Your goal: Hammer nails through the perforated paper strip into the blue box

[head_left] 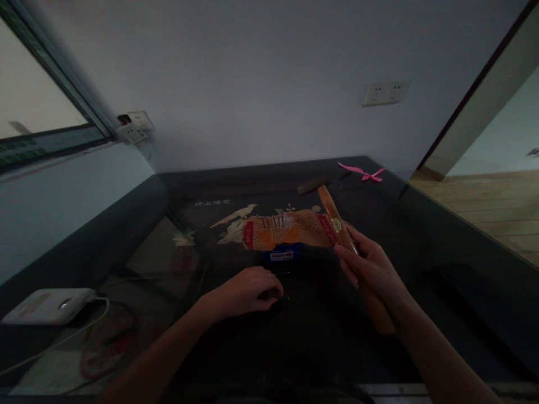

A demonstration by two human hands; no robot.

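We gripped the wooden-handled hammer with a dark metal head (334, 219) in our right hand (370, 269). The fingers were closed round the lower handle, and the pale shaft slanted up beyond them to the head. Our left hand (248, 292) lay curled on the dark glossy table (320, 342), fingertips pinched together. We could not tell whether they held anything.

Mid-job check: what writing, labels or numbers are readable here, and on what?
None reads clearly.
Table: row of pale characters by the bird picture, too blurred.
Packet: white label on its blue part, print too small.
Hammer in the right hand: round gold sticker on the handle, unreadable.
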